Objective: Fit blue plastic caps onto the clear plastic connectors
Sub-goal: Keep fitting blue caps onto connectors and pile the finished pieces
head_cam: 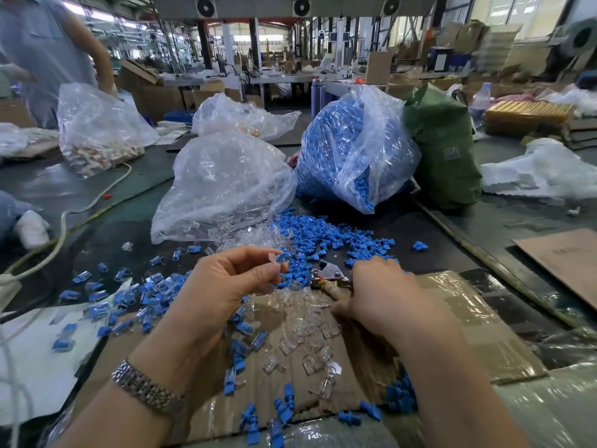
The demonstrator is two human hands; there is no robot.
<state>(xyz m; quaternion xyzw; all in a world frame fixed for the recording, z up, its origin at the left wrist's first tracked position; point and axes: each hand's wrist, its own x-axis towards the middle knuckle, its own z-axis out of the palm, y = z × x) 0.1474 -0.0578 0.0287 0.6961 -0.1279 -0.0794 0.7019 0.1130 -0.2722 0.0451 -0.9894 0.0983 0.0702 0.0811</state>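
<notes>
Head view, the only one given: the left hand (226,279) is raised over the cardboard sheet (458,318), its thumb and fingertips pinching 1 clear connector (273,257) with 1 blue cap (283,256) touching its end, so the step in hand looks like seating a cap on a connector; whether it is fully pushed home is too small to tell. The right hand (378,292) lies palm down on the loose blue caps (326,234), fingers curled down into the pile; I cannot tell whether it holds anything. Beside it lies 1 metal tool (329,276). The next move likely calls for pressing the cap straight on, dropping the finished piece at the left, then picking 1 new cap and 1 new connector. Counted: 2 hands, 1 bag of blue caps (349,150), 1 bag of clear connectors (223,185), 2 further clear bags behind; loose caps and loose clear connectors (300,344) are too many to count.
</notes>
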